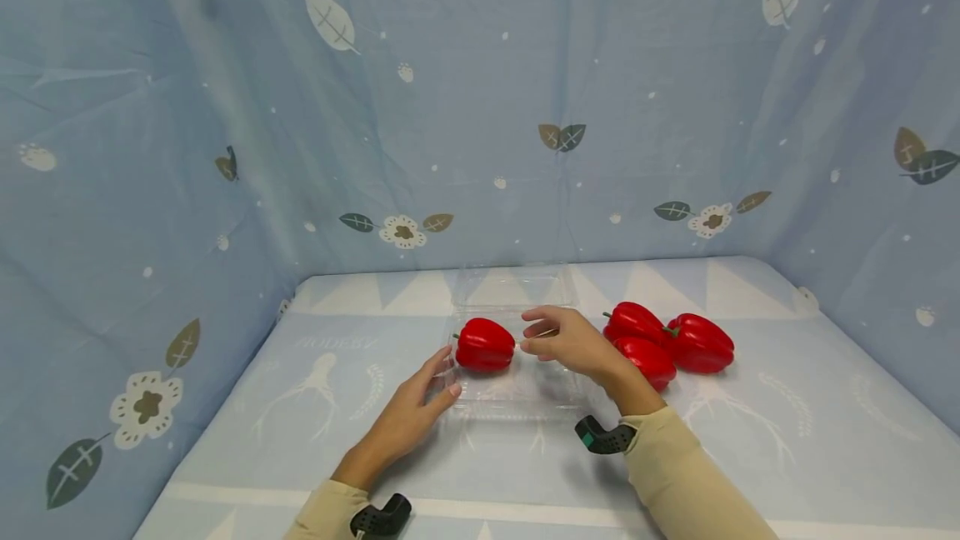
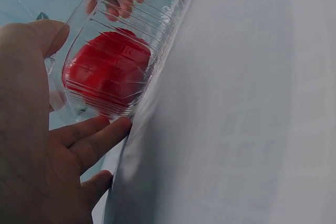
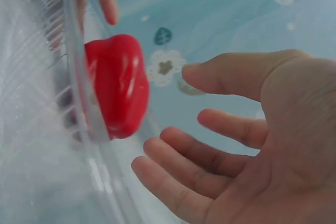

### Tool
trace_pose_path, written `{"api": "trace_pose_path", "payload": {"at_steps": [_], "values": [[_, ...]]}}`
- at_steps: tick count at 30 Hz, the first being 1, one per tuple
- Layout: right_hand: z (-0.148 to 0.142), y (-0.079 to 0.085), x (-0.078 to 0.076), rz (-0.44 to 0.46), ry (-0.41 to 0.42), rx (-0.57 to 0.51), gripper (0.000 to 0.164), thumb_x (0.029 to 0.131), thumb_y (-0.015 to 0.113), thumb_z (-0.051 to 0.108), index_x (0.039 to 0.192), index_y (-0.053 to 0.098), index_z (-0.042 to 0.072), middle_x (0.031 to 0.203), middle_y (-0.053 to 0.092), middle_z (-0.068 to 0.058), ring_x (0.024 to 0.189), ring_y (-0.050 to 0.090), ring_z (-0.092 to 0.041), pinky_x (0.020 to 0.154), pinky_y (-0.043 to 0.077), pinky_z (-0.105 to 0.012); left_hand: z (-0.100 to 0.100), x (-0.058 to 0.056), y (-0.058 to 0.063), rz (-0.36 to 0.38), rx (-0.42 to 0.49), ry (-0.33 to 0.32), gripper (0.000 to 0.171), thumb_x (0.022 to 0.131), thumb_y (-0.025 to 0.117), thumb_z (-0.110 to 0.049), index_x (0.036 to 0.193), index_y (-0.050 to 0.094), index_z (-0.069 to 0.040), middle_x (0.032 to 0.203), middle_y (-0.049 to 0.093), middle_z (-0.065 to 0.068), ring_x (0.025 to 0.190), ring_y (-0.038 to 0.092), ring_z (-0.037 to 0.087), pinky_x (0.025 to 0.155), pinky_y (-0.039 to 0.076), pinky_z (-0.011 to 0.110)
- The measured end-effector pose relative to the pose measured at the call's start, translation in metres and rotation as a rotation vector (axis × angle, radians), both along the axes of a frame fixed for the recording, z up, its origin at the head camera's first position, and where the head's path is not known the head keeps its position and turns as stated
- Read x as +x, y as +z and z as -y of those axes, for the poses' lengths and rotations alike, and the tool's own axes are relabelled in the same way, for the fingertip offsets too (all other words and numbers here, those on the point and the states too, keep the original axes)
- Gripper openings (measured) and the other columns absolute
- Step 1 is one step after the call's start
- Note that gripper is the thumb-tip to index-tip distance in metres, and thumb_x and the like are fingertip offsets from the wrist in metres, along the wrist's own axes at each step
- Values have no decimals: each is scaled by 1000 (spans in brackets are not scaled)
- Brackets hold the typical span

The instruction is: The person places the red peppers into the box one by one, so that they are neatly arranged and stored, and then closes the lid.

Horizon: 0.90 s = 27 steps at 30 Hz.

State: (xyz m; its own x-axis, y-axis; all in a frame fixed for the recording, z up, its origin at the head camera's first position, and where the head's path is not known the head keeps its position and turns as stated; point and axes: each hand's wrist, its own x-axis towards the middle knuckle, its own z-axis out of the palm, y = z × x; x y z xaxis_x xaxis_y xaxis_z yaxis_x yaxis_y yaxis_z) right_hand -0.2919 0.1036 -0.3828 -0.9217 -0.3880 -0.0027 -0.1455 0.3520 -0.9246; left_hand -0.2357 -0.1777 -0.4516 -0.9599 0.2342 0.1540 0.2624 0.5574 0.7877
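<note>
A clear plastic clamshell box (image 1: pixel 540 394) lies on the table with its lid folded back. In its left half sits a red bell pepper (image 1: pixel 485 346), green stem toward the left. My left hand (image 1: pixel 407 415) is at the box's left side, fingers extended along the outer wall and thumb near the front corner. The left wrist view shows these fingertips (image 2: pixel 123 124) right at the ribbed wall. Over the right half of the box hovers my right hand (image 1: pixel 573 344), its fingers loosely bent and spread from the thumb, nothing between them.
Three more red bell peppers (image 1: pixel 701 343) lie grouped to the right of the box, partly behind my right forearm. The transparent lid (image 1: pixel 513 286) extends toward the table's back edge. A blue patterned curtain (image 1: pixel 480 107) encloses the back and sides of the table (image 1: pixel 825 457).
</note>
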Motion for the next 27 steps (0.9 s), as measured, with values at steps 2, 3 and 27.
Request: {"api": "trace_pose_path", "payload": {"at_steps": [2,3,27], "values": [[-6,3,4,-35,11,-13,53,93,73,22,140,55,7,125,64,-16,105,67,-30,90,56,-44,1,0,1,-7,0,2,66,101,61,-35,158,31,-23,150,49,11,135,49,34,109,35,61],[-9,4,6,-53,12,-17,53,93,73,24,140,56,8,124,64,-15,105,67,-31,90,56,-44,1,0,2,-8,-4,5,66,101,61,-35,158,31,-24,150,49,11,135,49,33,109,34,61],[-106,20,35,-210,-188,2,54,94,72,31,140,54,8,126,64,-13,112,64,-32,88,56,-32,-1,1,1,0,-16,12,66,101,60,-36,158,31,-23,150,49,10,135,49,33,108,36,63]]}}
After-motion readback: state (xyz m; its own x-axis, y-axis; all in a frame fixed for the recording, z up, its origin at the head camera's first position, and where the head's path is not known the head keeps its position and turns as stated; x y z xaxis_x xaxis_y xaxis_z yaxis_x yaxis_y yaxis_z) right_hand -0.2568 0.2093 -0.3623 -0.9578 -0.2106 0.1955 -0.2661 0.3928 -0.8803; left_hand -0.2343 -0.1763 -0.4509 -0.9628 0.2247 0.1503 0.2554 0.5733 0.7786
